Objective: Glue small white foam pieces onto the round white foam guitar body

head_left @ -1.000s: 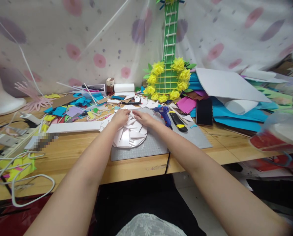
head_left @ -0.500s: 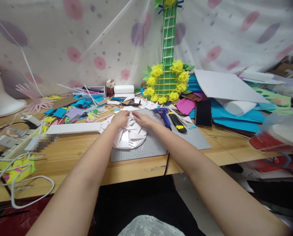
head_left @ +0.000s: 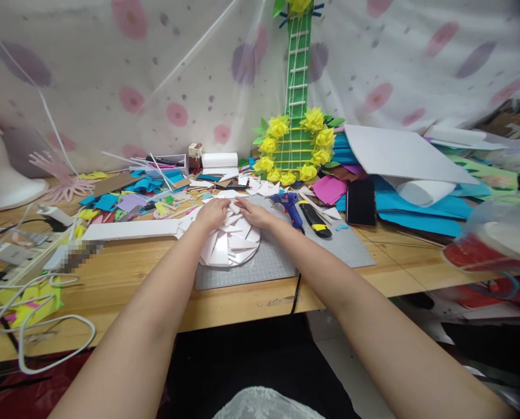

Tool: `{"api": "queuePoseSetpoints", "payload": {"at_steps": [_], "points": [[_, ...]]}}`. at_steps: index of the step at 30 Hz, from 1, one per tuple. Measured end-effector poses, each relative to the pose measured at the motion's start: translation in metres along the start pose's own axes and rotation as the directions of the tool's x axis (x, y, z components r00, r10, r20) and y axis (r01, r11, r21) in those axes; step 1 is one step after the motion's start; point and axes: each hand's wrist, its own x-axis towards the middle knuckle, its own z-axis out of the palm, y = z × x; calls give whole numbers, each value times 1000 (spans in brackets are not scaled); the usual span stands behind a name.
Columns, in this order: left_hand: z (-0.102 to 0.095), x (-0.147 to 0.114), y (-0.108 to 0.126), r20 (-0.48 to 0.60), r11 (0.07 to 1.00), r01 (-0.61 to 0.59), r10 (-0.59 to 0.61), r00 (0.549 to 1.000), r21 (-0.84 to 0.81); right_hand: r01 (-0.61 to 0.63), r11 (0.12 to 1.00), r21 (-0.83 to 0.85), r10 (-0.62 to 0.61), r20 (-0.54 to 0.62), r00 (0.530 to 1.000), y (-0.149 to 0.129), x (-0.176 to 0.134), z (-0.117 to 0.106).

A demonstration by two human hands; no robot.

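A white banjo-shaped piece (head_left: 237, 247), its round body covered with overlapping white foam-board strips, lies on the grey cutting mat (head_left: 272, 267). Its long white neck (head_left: 128, 230) stretches to the left across the wooden table. At the far side of the round body, my left hand (head_left: 213, 214) is closed, fingers bent down on a white strip. Close beside it, my right hand (head_left: 251, 213) has its fingers pressed together on the same strips. Whatever small part lies between the fingertips is mostly hidden. A blue glue gun (head_left: 289, 208) and a black-and-yellow utility knife (head_left: 315, 219) lie right of my right hand.
A green toy guitar (head_left: 298, 116) with yellow paper flowers leans on the curtain behind. Coloured scraps (head_left: 148, 189) cover the back left. A black phone (head_left: 361, 202), foam sheets (head_left: 403, 151) and a plastic cup (head_left: 495, 244) are at right. White cable (head_left: 59, 320) lies front left.
Both hands stay at the same place on the round body, with barely visible finger movement. The view has shifted very slightly.
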Motion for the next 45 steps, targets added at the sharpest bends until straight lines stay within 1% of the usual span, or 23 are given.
{"api": "queuePoseSetpoints", "payload": {"at_steps": [2,4,7,9,10,12,15,17,19,22,25,31,38,41,45], "points": [[0,0,1,-1,1000,-4,4,1000,4,-15,992,128,15,3,1000,6,4,0],[-1,1,1,2,1000,-8,8,1000,8,-56,944,325,53,18,998,11,7,-1],[-2,1,2,10,1000,-14,13,1000,23,-118,783,610,134,20,991,15,9,-1],[-2,1,2,9,999,-15,15,1000,31,-108,695,711,163,-9,987,16,7,0],[-2,1,2,8,999,-14,14,1000,32,-94,669,737,165,-24,986,16,7,1],[-1,1,2,8,999,-5,4,1000,33,-72,649,757,164,-47,985,15,6,2],[0,1,1,11,999,-2,1,1000,35,-65,660,749,163,-58,985,14,6,5],[-1,0,1,16,999,-6,6,1000,37,-55,687,725,154,-71,986,13,6,7],[-1,0,1,24,999,-7,6,1000,38,-40,739,672,146,-101,984,11,6,9],[-2,0,1,31,999,-12,11,999,33,-27,840,542,130,-153,980,7,5,13],[-1,1,0,29,999,-10,9,1000,33,-23,898,440,110,-174,979,5,4,15],[2,1,-1,34,999,-5,4,999,46,-51,954,295,107,-179,978,4,2,13],[0,4,0,49,997,-35,31,998,71,-122,988,96,133,-110,985,-4,1,4],[1,2,-1,16,998,-32,31,999,63,-109,993,42,112,-78,991,-6,-2,2],[2,0,-1,2,999,-35,35,999,39,-83,996,28,84,-47,995,-2,-4,4]]}}
